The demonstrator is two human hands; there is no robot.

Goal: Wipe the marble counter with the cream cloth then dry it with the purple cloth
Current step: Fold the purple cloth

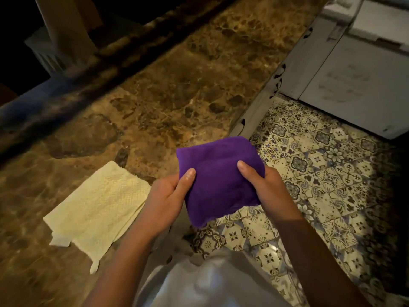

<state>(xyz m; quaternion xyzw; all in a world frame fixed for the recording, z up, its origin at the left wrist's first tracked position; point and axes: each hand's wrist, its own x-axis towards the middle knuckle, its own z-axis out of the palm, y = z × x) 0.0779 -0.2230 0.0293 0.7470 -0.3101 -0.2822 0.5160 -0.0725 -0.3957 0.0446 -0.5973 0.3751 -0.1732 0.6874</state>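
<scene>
A folded purple cloth [219, 178] is held up in front of me, just past the counter's near edge and over the floor. My left hand [164, 196] grips its left side with the thumb on top. My right hand [263, 185] grips its right side the same way. The cream cloth [97, 207] lies flat on the brown marble counter [177, 85], to the left of my left hand, with no hand on it.
A dark raised ledge [88, 80] runs along the counter's far side, with a white column base [55, 47] behind it. Patterned floor tiles [321, 173] lie to the right. White cabinet doors [354, 80] stand at the upper right.
</scene>
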